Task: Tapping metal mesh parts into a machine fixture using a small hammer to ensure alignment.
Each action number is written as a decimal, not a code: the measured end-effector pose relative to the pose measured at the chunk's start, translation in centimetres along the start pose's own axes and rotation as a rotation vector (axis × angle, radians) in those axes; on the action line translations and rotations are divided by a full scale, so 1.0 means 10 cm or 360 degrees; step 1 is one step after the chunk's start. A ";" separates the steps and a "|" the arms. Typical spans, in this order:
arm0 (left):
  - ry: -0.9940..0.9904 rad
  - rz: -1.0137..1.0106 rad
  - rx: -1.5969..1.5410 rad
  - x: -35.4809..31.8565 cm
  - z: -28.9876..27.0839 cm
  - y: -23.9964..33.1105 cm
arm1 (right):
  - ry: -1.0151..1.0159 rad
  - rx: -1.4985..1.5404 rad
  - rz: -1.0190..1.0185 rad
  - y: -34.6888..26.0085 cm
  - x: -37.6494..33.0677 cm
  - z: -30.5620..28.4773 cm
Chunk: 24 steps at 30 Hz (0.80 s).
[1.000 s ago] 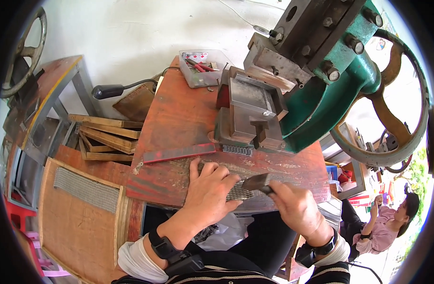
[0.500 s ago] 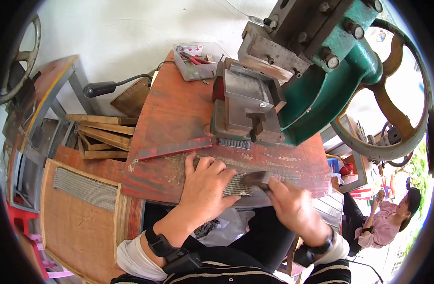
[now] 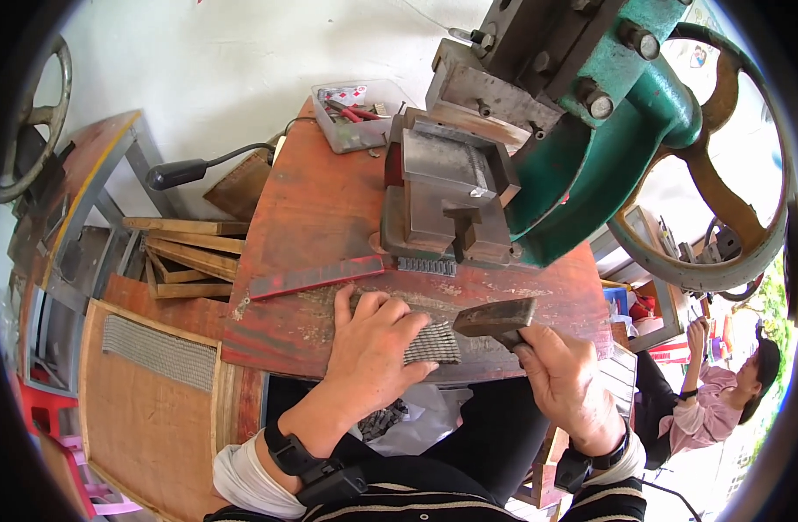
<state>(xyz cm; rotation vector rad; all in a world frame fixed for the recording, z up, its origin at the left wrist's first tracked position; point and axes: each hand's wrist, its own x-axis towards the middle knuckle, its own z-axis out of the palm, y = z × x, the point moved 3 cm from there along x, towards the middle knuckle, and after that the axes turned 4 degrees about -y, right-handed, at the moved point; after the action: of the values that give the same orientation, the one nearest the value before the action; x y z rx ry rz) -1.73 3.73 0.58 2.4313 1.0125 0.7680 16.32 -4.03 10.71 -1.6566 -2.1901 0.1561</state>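
Note:
My left hand (image 3: 375,341) lies on the worn red tabletop, its thumb and fingers wrapped round a grey ridged block of small metal pieces (image 3: 433,344) near the front edge. The end of the block shows past the fingers; the rest is hidden under the palm. In my right hand (image 3: 563,381) is a hammer (image 3: 496,318), its dark head raised just to the right of the block and apart from it. A long red-edged bar (image 3: 316,277) lies beyond my left hand. Beside it sits a short toothed metal strip (image 3: 427,266).
A green hand press (image 3: 573,187) with a steel die (image 3: 442,204) stands at the back right. Pliers lie in a clear plastic box (image 3: 355,139). At left are a wooden tray (image 3: 147,418) holding a grey ridged sheet (image 3: 160,350) and stacked wooden frames (image 3: 194,252). A person (image 3: 717,391) sits at far right.
The hammer has lifted off the block's right end and moved right and slightly up with my right hand. My left hand keeps its grip on the block. The view has shifted a little.

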 end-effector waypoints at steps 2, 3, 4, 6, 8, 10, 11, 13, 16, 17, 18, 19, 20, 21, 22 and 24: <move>0.0016 -0.0020 0.0001 -0.01 -0.02 0.00 | 0.0010 -0.0056 0.0001 0.04 0.02 0.03; 0.0017 -0.0022 0.0003 0.00 -0.02 0.00 | 0.0010 -0.0055 -0.0002 0.08 0.01 0.06; 0.0024 -0.0020 -0.0003 -0.01 -0.01 -0.01 | -0.0005 -0.0089 0.0050 0.13 0.00 0.08; 0.0036 -0.0007 -0.0013 0.00 -0.02 -0.01 | -0.0012 -0.0133 0.0106 0.28 -0.06 0.13; 0.0006 -0.0002 0.0026 0.00 -0.02 0.00 | 0.0043 -0.0315 0.0098 0.57 -0.13 0.20; 0.0023 0.0036 0.0022 0.00 -0.01 0.01 | 0.0121 -0.0417 -0.0020 0.84 -0.16 0.28; 0.0034 0.0062 0.0017 -0.01 -0.02 0.00 | 0.0188 -0.0511 -0.0141 0.93 -0.17 0.33; 0.0040 0.0081 0.0027 -0.01 -0.03 0.00 | 0.0170 -0.0424 -0.0047 1.02 -0.18 0.38; 0.0031 0.0096 0.0046 -0.01 -0.02 0.02 | 0.0257 -0.0660 -0.0043 0.96 -0.14 0.40; 0.0028 0.0096 0.0065 -0.02 -0.02 0.01 | 0.0234 -0.0489 -0.0138 0.81 -0.09 0.42; 0.0021 0.0093 0.0072 -0.02 -0.01 0.00 | 0.0211 -0.0326 -0.0222 0.65 -0.07 0.43; 0.0017 0.0079 0.0085 -0.02 0.00 -0.01 | 0.0128 -0.0226 -0.0365 0.51 -0.03 0.49; 0.0016 0.0071 0.0094 -0.02 -0.01 -0.01 | 0.0040 -0.0281 -0.0442 0.33 0.03 0.52; 0.0013 0.0077 0.0102 -0.02 -0.01 -0.01 | -0.0046 -0.0336 -0.0520 0.22 0.07 0.54; 0.0011 0.0082 0.0102 -0.02 -0.02 -0.01 | -0.0037 -0.0332 -0.0518 0.23 0.09 0.55; 0.0011 0.0078 0.0121 -0.02 -0.03 0.00 | 0.0084 -0.0514 -0.0685 0.25 0.10 0.60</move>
<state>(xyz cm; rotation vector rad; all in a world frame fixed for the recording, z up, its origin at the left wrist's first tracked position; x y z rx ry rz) -2.02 3.60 0.76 2.5281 1.0052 0.7680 16.15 -1.44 4.67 -1.2695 -2.5700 -0.3720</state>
